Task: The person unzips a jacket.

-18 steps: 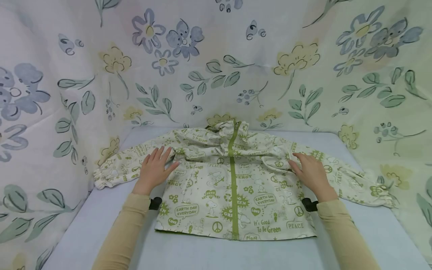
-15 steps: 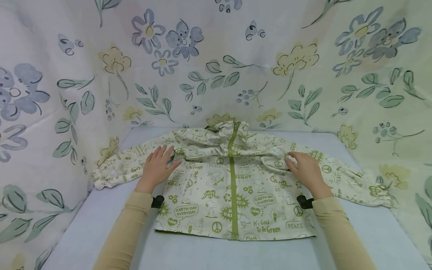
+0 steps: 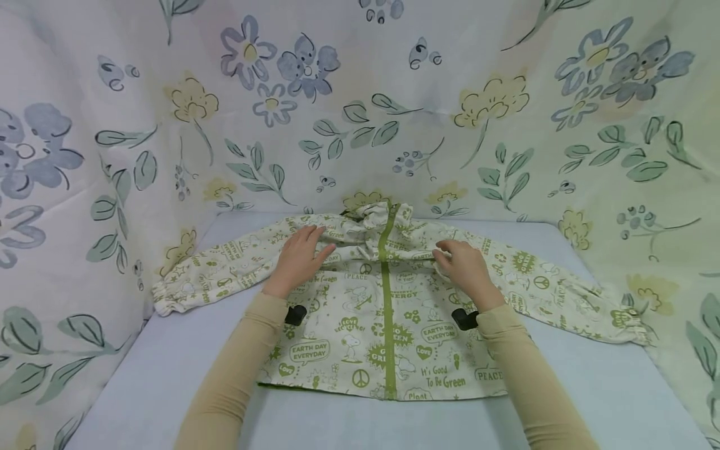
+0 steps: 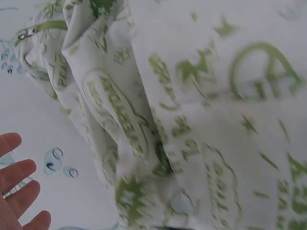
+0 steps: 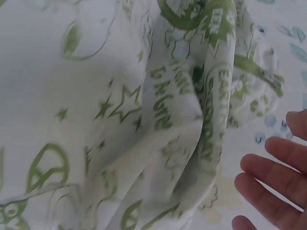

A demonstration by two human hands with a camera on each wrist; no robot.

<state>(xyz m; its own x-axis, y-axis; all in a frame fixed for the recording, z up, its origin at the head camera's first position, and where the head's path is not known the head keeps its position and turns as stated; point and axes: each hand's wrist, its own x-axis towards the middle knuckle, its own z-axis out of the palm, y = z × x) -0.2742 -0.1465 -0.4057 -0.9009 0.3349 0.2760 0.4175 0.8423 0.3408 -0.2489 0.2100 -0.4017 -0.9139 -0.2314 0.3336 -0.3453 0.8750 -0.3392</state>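
Observation:
A white jacket with green lettering, stars and peace signs lies front up, both sleeves stretched out sideways. Its green zipper runs down the middle to the hem, and the bunched collar sits at the far end. Over the chest on the left is my left hand, fingers relaxed and holding nothing. My right hand is above the chest on the other side, fingers slightly bent. Spread fingers show apart from the cloth in the left wrist view. Likewise, fingers appear beside folded fabric in the right wrist view.
The jacket lies on a white table. A floral curtain rises behind it and along both sides. The left cuff and right cuff reach close to the curtain's sides. A dark wrist mount shows beneath the right forearm.
Both hands have moved inward from the jacket's sides over its chest, the left going right and the right going left. The jacket lies nearly as before.

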